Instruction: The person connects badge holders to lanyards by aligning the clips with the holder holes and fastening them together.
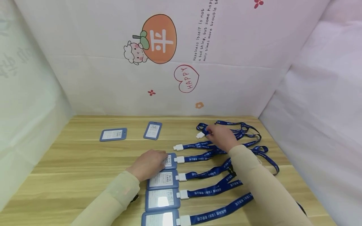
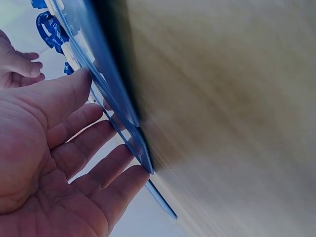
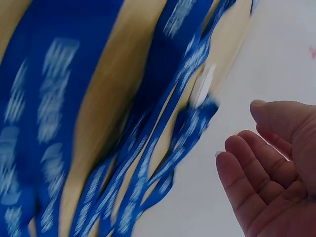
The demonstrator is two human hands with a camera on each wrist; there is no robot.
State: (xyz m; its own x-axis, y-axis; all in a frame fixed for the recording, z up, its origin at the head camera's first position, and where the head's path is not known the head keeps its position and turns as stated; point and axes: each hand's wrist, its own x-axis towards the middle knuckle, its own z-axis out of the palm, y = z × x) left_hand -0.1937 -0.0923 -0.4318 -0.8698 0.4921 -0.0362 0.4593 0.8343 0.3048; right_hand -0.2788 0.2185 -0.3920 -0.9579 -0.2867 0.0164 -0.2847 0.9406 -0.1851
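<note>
My left hand (image 1: 150, 164) lies over the left part of the farthest blue ID card holder (image 1: 170, 161) in a column of several. In the left wrist view, its loosely bent fingers touch the edges of blue card holders (image 2: 143, 148). That farthest holder joins a dark blue lanyard (image 1: 198, 157) by a white clip (image 1: 180, 159). My right hand (image 1: 222, 136) hovers by a loose lanyard's white clip (image 1: 200, 135) at the back right. In the right wrist view, its relaxed fingers stand apart from the lanyards (image 3: 182, 143) and hold nothing.
Two separate card holders, one lying sideways (image 1: 113, 134) and one nearly upright (image 1: 153, 130), lie at the back left. Another white lanyard clip (image 1: 178, 147) sits behind the column. Printed white cloth (image 1: 226, 84) walls in the wooden table (image 1: 70, 169). Lanyard loops tangle on the right.
</note>
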